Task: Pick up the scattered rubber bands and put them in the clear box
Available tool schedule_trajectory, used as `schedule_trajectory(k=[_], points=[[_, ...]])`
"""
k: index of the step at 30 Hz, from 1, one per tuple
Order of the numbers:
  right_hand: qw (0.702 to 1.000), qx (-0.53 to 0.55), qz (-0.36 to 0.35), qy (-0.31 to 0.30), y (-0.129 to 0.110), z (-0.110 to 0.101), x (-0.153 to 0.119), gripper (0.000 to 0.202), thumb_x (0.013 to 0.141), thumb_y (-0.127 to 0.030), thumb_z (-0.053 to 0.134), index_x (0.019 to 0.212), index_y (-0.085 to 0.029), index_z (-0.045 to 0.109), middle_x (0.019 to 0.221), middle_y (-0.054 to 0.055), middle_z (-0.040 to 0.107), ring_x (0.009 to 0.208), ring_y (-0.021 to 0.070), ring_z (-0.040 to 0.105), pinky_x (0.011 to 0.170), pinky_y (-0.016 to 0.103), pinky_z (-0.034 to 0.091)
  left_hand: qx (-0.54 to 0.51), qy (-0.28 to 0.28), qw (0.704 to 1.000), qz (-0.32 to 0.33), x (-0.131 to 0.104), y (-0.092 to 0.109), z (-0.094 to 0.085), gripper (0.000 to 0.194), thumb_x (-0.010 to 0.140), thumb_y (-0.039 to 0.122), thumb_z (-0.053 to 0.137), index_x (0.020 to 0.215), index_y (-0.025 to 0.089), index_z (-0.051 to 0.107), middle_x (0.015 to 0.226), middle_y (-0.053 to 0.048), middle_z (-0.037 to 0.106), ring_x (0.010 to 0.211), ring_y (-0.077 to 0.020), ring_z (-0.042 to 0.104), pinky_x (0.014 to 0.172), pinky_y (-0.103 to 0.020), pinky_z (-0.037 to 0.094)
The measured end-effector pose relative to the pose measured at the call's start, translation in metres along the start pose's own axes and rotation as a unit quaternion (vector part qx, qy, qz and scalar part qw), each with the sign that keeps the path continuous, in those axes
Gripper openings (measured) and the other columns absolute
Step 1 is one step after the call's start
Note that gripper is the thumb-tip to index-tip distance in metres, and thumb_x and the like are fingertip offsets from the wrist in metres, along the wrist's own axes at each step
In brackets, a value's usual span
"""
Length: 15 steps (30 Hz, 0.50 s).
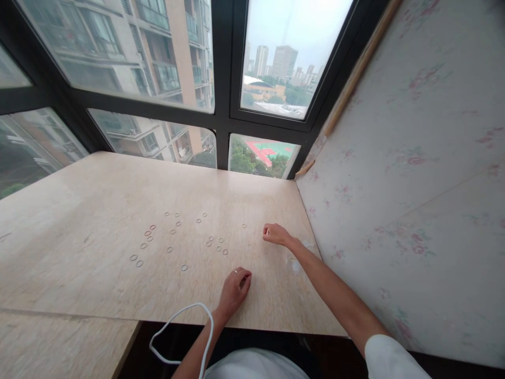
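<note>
My left hand [235, 289] rests closed on the stone sill near its front edge, a ring on one finger; anything between its fingertips is too small to tell. Farther right and back, my right hand [275, 234] is closed, with something small and pale at its fingers that I cannot make out. A single thin ring [244, 226] lies just left of it. Several grey rings lie scattered to the left, among them one [184, 268] nearest the front and a pair with one ring [133, 258] at the far left. Two reddish rings, one of them here [153, 227], lie close together.
The marble sill [98, 210] runs under dark-framed windows [223, 95]. A flowered wall [406, 173] bounds it on the right. A white cable [209, 321] loops over my left forearm. A small clear item [295, 265] lies beside my right forearm.
</note>
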State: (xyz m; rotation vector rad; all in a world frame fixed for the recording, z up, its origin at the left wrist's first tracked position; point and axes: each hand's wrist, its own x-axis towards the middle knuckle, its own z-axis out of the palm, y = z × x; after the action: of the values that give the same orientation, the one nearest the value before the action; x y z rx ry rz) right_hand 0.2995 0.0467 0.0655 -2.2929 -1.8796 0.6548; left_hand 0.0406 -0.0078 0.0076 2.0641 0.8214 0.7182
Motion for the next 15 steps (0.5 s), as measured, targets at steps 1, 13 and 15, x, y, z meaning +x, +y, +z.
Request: schedule_trajectory(k=[1, 13, 15], points=[[1.0, 0.024, 0.002, 0.019, 0.003, -0.001, -0.007, 0.018, 0.088, -0.032, 0.058, 0.094, -0.015, 0.061, 0.086, 0.002, 0.063, 0.073, 0.0129, 0.059, 0.067, 0.028, 0.049, 0.002, -0.002, 1.0, 0.001, 0.0, 0.0, 0.0, 0.014, 0.09, 0.022, 0.046, 0.085, 0.02, 0.058, 0.084, -0.005, 0.062, 0.08, -0.018, 0.057, 0.072, -0.031, 0.045], [0.962, 0.187, 0.086, 0.181, 0.054, -0.011, -0.124, 0.017, 0.081, -0.032, 0.042, 0.071, -0.021, 0.049, 0.049, -0.006, 0.047, 0.044, 0.0096, 0.043, 0.045, 0.021, 0.028, -0.001, -0.01, 1.0, 0.008, 0.001, 0.001, -0.002, 0.02, 0.092, 0.028, 0.042, 0.085, 0.02, 0.059, 0.086, -0.006, 0.062, 0.081, -0.0193, 0.058, 0.072, -0.033, 0.047], [0.961, 0.183, 0.095, 0.185, 0.056, -0.009, -0.137, 0.018, 0.081, -0.033, 0.044, 0.069, -0.021, 0.05, 0.047, -0.006, 0.047, 0.044, 0.0099, 0.042, 0.046, 0.021, 0.028, 0.002, -0.007, 1.0, 0.01, 0.001, 0.002, -0.002, 0.02, 0.091, 0.029, 0.043, 0.086, 0.02, 0.06, 0.086, -0.006, 0.063, 0.081, -0.0194, 0.059, 0.073, -0.033, 0.047]])
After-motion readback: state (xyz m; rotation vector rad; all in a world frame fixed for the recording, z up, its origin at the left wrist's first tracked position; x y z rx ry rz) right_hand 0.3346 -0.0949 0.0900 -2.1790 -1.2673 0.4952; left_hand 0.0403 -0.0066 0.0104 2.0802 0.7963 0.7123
